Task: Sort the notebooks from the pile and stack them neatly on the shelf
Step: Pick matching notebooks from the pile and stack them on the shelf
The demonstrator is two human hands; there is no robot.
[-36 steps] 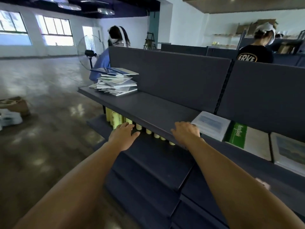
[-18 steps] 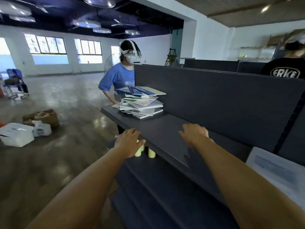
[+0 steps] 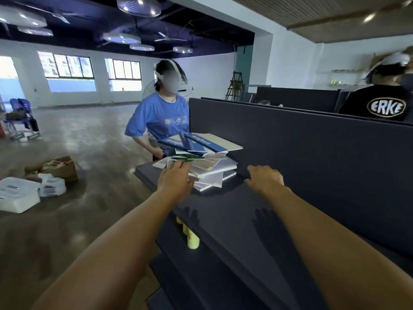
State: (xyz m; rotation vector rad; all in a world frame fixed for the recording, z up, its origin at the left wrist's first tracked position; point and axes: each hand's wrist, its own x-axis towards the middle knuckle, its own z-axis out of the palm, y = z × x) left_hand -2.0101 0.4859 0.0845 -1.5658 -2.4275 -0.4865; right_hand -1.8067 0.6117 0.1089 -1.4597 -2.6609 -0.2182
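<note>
While the left hand (image 3: 175, 180) touches the notebook pile's (image 3: 207, 162) near-left edge with relaxed fingers, the right hand (image 3: 264, 179), empty and loosely spread, hovers just right of it.

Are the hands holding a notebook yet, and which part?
Nothing is held yet. The left hand reaches the near side of the notebook pile, fingers at its edges with no visible grip. The right hand hovers over the shelf, holding nothing.
</note>
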